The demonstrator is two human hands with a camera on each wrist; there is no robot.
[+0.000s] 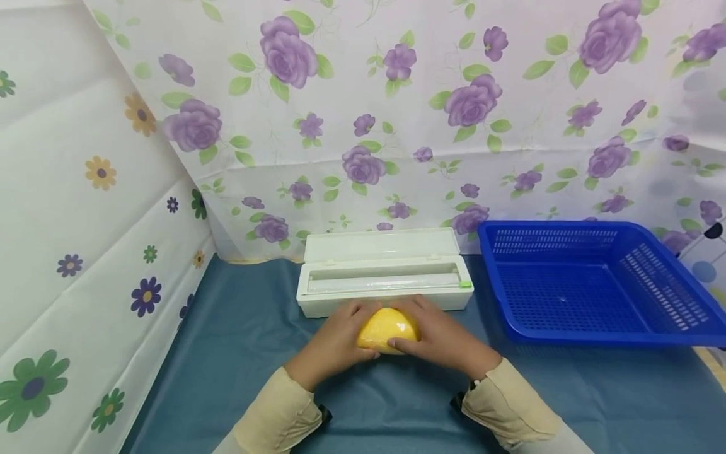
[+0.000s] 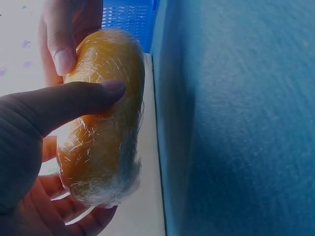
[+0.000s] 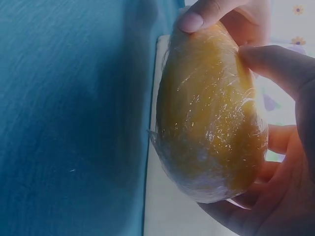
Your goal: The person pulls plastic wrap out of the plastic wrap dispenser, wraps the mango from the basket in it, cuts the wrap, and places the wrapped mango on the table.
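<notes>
A yellow mango (image 1: 388, 328) wrapped in clear cling film is held between both hands, in front of a white cling film dispenser (image 1: 386, 304). My left hand (image 1: 345, 334) grips one end, its thumb (image 2: 101, 96) lying across the film and its other fingers behind the fruit. At the opposite end, my right hand (image 1: 445, 334) holds the mango with the thumb on the near side and fingers curled behind. Film wraps closely around the fruit, with loose crinkled bits along the lower edge in the right wrist view. The far side of the mango is hidden.
The dispenser's lid (image 1: 381, 246) stands raised, showing a film roll (image 1: 382, 282) inside and a green slider (image 1: 465, 284) at its right end. A blue plastic basket (image 1: 501, 302) sits to the right on the blue-green tablecloth (image 1: 238, 378). Flowered sheets hang behind and left.
</notes>
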